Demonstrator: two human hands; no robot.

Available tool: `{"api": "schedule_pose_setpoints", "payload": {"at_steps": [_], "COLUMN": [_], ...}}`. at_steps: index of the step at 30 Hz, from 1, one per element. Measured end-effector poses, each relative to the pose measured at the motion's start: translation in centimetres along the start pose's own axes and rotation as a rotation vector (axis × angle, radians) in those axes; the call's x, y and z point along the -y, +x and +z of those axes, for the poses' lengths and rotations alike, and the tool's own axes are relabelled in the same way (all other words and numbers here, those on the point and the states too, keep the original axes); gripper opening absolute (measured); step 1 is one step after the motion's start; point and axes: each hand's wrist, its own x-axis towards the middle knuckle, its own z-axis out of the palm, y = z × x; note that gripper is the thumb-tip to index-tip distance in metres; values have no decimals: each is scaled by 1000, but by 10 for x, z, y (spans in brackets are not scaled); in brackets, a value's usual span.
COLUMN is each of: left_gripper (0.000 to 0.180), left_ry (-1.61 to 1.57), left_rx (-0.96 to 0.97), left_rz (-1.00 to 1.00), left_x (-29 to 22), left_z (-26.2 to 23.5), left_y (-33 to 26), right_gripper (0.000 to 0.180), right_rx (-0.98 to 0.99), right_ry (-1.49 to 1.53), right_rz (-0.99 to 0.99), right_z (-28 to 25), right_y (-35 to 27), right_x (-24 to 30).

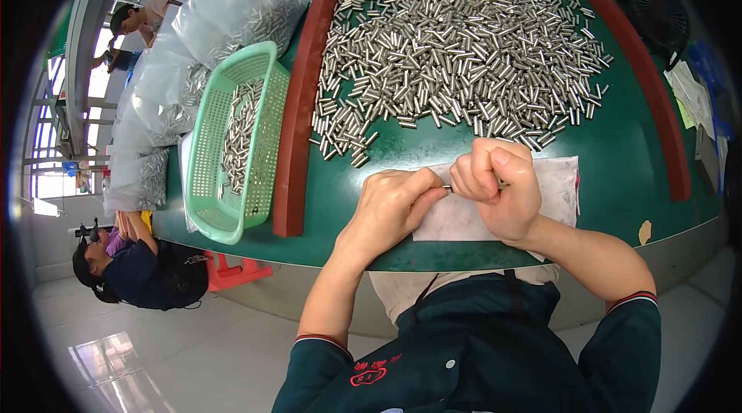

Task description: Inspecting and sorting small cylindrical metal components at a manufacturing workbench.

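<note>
Between my two hands, above a pale cloth (456, 223), a small shiny metal pin (447, 188) shows only in part. My left hand (390, 208) pinches one end of it between thumb and fingertips. My right hand (498, 189) is curled into a fist against the other end, and what else lies inside its fingers is hidden. Just beyond the hands, a wide heap of short metal pins (464, 49) covers the green tabletop (610, 173).
Dark red wooden rails (297, 142) frame the heap. To the left stands a green plastic basket (207, 142) with more pins, beside filled clear bags (224, 18). A black fan (655, 11) is at the far right. Two people (139, 266) sit or stand at the left.
</note>
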Motion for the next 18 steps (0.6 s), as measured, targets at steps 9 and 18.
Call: {"api": "schedule_pose_setpoints", "payload": {"at_steps": [9, 18], "left_gripper": [13, 14], "left_ry": [5, 24], "left_rx": [-22, -18], "left_rz": [24, 33], "left_x": [1, 1], "left_z": [1, 0], "left_y": [-1, 1], "right_gripper": [34, 34], "right_rx": [1, 2], "right_ry": [41, -43], "right_rz": [14, -31], "right_z": [0, 2], "right_y": [0, -1], "right_x": [-1, -6]}}
